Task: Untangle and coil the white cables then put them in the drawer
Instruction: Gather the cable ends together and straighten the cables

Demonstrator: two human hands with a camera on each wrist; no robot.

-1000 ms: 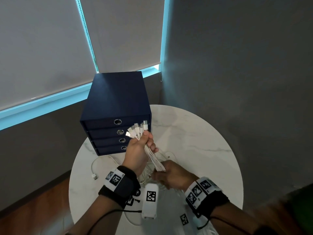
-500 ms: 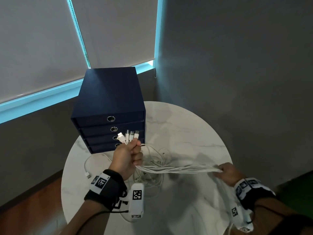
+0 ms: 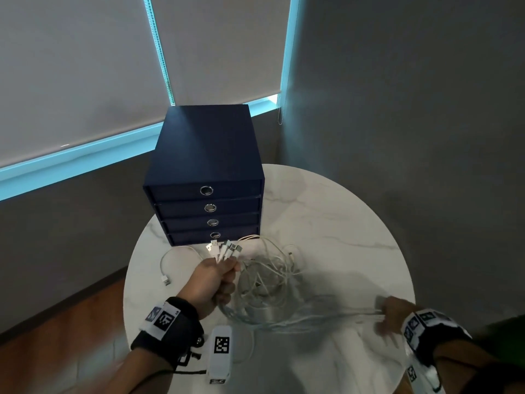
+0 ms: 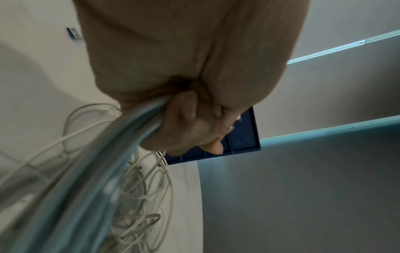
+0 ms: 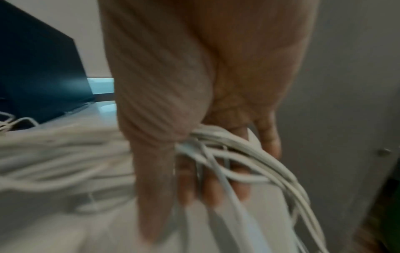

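While both hands [image 3: 211, 282] grip white cables [image 3: 298, 318], wristband markers [image 3: 164, 320] unreadable

Grey walls [image 3: 412, 95], drawn roller blinds [image 3: 71, 66], wooden floor [image 3: 71, 336], round marble table [image 3: 326, 217]

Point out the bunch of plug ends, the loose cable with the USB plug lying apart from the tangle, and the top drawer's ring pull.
plug ends [image 3: 224, 248], head view, on the white connectors fanned above the left hand.
loose cable [image 3: 166, 280], head view, on its USB plug.
ring pull [image 3: 206, 190], head view, on the top drawer's metal ring.
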